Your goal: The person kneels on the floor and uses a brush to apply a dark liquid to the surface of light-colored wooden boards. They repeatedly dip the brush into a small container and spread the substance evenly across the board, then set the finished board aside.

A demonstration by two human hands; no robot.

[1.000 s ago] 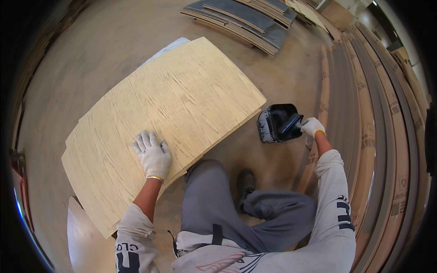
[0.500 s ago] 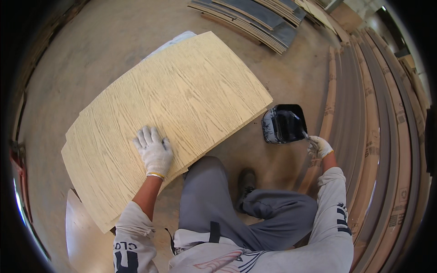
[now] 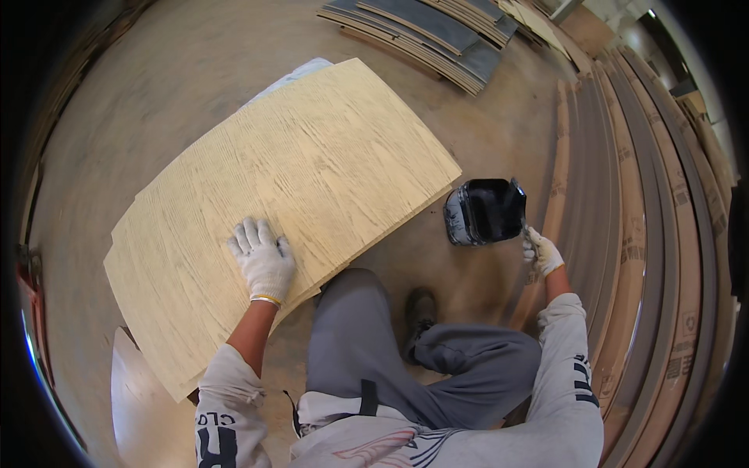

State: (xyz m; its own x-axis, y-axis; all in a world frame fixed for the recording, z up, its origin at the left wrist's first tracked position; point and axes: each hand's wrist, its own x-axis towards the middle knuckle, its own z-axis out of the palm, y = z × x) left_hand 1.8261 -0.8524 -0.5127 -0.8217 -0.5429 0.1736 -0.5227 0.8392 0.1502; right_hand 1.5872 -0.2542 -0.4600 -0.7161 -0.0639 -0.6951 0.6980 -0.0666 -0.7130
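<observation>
My left hand (image 3: 263,261), in a white knit glove, lies flat on the top sheet of a stack of wood-grained panels (image 3: 304,164), fingers spread. My right hand (image 3: 543,251), also gloved, is closed round the handle of a paintbrush (image 3: 517,191). The brush stands along the right side of a square black bucket (image 3: 468,201), its dark end near the far right corner of the rim. Black liquid shows inside the bucket, and smears mark its outer wall. The bucket sits on the floor just right of the panels.
Long brown-and-grey wrapped strips (image 3: 624,257) lie stacked along the right. Dark boards (image 3: 421,27) are piled at the far side. A pale glossy sheet (image 3: 136,398) lies at the lower left. My bent knees (image 3: 351,320) are close to the stack's near edge.
The brush has moved from slanting down into the bucket to standing at its right rim. My right hand has shifted slightly; my left hand stays in place on the panel.
</observation>
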